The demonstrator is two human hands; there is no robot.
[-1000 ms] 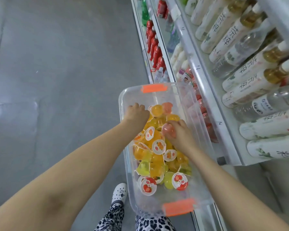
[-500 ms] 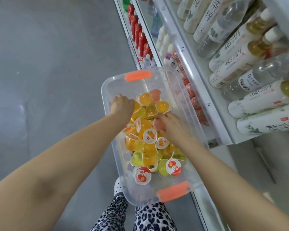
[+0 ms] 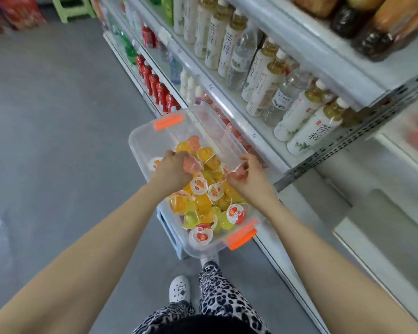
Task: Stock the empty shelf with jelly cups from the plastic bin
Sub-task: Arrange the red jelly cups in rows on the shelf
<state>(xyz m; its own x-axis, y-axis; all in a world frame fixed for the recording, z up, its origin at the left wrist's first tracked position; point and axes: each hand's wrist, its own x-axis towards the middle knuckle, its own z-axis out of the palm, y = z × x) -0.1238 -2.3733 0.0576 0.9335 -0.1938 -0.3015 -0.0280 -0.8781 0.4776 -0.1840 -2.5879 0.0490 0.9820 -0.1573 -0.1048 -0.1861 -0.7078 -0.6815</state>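
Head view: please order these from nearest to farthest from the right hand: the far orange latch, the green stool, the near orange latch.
1. Near orange latch, on the bin end toward the person, close to the right hand.
2. Far orange latch, on the opposite bin end.
3. Green stool, far up the aisle.

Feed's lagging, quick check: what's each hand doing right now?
Left hand: grips a pink jelly cup.
Right hand: fingers curled round a second pink cup, mostly hidden.
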